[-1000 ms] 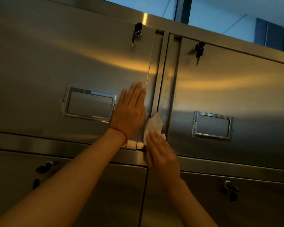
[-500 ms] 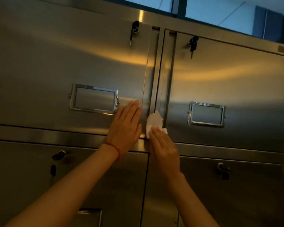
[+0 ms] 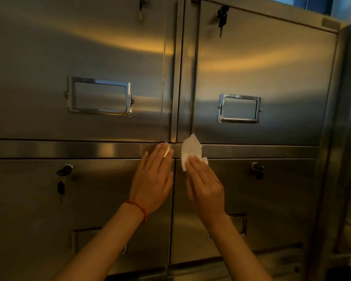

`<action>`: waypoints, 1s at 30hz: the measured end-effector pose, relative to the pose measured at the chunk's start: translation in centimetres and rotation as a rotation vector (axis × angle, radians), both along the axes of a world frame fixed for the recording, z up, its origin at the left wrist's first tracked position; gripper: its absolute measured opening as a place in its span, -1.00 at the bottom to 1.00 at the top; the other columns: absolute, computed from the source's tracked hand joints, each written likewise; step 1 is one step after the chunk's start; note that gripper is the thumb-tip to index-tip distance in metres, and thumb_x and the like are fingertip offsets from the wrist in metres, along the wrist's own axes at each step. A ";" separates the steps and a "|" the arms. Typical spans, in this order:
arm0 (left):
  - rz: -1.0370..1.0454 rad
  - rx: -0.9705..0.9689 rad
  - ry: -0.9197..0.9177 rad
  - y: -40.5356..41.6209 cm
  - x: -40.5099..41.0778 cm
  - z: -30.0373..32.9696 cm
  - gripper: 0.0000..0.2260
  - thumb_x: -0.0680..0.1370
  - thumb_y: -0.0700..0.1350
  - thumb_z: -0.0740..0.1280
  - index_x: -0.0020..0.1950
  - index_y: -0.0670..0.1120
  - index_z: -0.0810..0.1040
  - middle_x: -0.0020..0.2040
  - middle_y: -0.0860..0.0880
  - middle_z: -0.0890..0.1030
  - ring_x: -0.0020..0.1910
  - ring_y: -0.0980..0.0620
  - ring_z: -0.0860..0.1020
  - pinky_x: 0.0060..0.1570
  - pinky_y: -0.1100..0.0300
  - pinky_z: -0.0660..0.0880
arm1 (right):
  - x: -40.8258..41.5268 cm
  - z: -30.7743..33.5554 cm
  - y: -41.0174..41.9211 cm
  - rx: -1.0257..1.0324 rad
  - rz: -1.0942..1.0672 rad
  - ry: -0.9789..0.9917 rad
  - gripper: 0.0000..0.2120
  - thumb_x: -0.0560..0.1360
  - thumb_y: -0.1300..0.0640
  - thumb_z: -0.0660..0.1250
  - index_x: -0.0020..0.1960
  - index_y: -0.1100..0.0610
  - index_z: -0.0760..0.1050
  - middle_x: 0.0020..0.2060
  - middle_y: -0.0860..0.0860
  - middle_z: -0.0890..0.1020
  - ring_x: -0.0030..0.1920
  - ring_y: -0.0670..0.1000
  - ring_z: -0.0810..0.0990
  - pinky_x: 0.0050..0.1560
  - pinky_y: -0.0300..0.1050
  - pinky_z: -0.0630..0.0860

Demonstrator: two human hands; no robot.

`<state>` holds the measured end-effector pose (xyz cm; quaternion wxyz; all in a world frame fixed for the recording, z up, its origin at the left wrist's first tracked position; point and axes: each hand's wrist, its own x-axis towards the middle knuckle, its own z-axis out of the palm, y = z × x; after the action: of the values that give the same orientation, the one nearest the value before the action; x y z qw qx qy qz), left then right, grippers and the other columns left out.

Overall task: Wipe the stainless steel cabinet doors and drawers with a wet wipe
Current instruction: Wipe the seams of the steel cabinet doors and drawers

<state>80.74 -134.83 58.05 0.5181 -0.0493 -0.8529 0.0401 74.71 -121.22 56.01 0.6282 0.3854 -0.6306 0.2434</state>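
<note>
A stainless steel cabinet fills the view, with two upper doors and two lower doors. A horizontal steel rail runs between the rows. My right hand presses a crumpled white wet wipe flat against the rail and the top of the lower right door, near the centre seam. My left hand, with a red string on its wrist, lies flat with fingers together on the lower left door, fingertips on the rail. It holds nothing.
Each upper door carries a chrome label frame. Keys hang in the locks of the upper right door and lower left door. A lock sits on the lower right door. A steel post borders the cabinet's right side.
Both hands have slid down from the bottom of the upper doors to the rail and the lower doors, the wipe going along. The view has tilted downward.
</note>
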 end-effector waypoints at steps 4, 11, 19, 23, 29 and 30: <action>0.022 -0.008 -0.069 0.7 0.0 -2.0 -0.53 0.52 -0.05 0.06 0.33 -0.24 0.43 0.35 -0.23 0.42 0.34 -0.18 0.38 0.27 -0.19 0.23 | 0.5 -1.4 0.6 0.001 -0.006 -0.057 -0.76 0.41 0.30 0.37 0.06 0.32 0.60 0.06 0.25 0.62 0.10 0.15 0.60 0.17 0.07 0.47; 0.059 0.020 -0.155 1.3 0.4 -4.7 -0.57 0.53 -0.06 0.16 0.35 -0.23 0.42 0.35 -0.21 0.43 0.33 -0.17 0.41 0.28 -0.18 0.18 | 1.0 -3.9 2.7 0.050 0.021 -0.202 -0.62 0.28 0.41 0.51 0.08 0.33 0.59 0.08 0.23 0.61 0.11 0.15 0.60 0.10 0.11 0.54; 0.057 0.127 -0.253 3.7 0.0 -7.8 -0.55 0.60 -0.06 0.21 0.46 -0.14 0.25 0.48 -0.12 0.24 0.47 -0.05 0.14 0.40 0.03 -0.10 | 0.3 -6.6 6.3 0.090 0.069 -0.296 -0.64 0.28 0.40 0.51 0.07 0.31 0.60 0.06 0.22 0.63 0.09 0.13 0.62 0.04 0.12 0.58; 0.083 0.157 -0.334 6.3 -0.6 -9.6 -0.53 0.63 0.01 0.09 0.51 -0.07 0.13 0.52 -0.03 0.13 0.51 0.04 0.02 0.40 0.16 -0.21 | -0.2 -7.9 9.1 0.148 0.068 -0.338 -0.63 0.26 0.39 0.53 0.06 0.29 0.61 0.03 0.20 0.65 0.05 0.11 0.64 0.04 0.09 0.58; 0.154 0.182 -0.478 10.3 -1.1 -12.3 -0.53 0.64 0.09 -0.01 0.53 -0.01 0.06 0.54 0.02 0.07 0.51 0.09 -0.02 0.41 0.18 -0.21 | -1.0 -9.6 13.3 0.194 0.074 -0.414 -0.64 0.27 0.37 0.53 0.05 0.29 0.61 0.00 0.20 0.66 0.01 0.12 0.65 0.00 0.10 0.59; 0.161 0.194 -0.504 10.9 -1.0 -12.7 -0.53 0.64 0.09 -0.01 0.53 -0.01 0.06 0.54 0.03 0.07 0.51 0.09 -0.01 0.42 0.18 -0.19 | -1.1 -10.0 13.9 0.205 0.079 -0.428 -0.64 0.27 0.37 0.53 0.05 0.29 0.61 -0.01 0.20 0.66 0.00 0.13 0.66 -0.01 0.10 0.59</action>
<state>79.70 -123.96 45.35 0.2870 0.0598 -0.9560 -0.0143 73.60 -107.37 46.03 0.4277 0.4111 -0.7553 0.2784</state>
